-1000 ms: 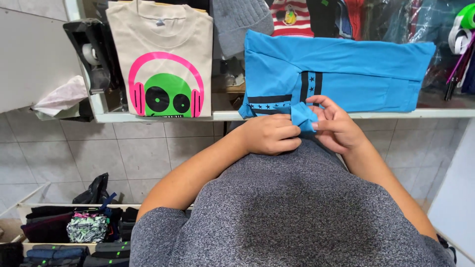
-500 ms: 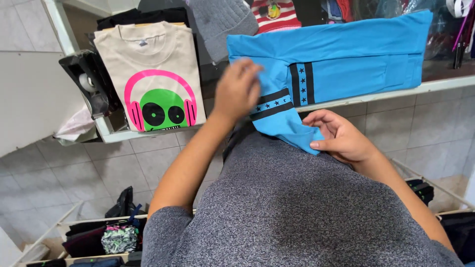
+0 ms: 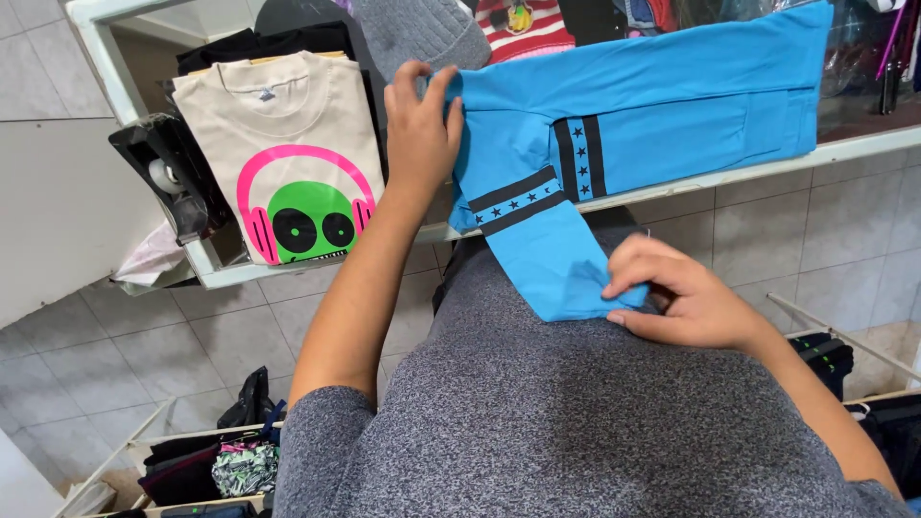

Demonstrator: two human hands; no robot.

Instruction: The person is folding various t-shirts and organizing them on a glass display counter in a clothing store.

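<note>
While the blue garment (image 3: pixel 662 115) lies mostly flat along the white desk (image 3: pixel 863 146), its folding looks only partly done: the body is squared up, but one sleeve with black starred bands hangs off the front edge toward the person's grey top. At far left a black tape dispenser (image 3: pixel 173 182) sits on the desk, next to a folded cream T-shirt (image 3: pixel 278 153) printed with a green head in pink headphones. Just right of that, the left hand (image 3: pixel 417 129) has its grip closed on the garment's upper left corner, thumb and fingers pinching the cloth. Further right, the right hand (image 3: pixel 676 302) pinches the loose sleeve end between thumb and fingertips, below the desk edge. That sleeve appears yet to be laid over. Dark clothes behind crowd the desk, leaving little spare room.
</note>
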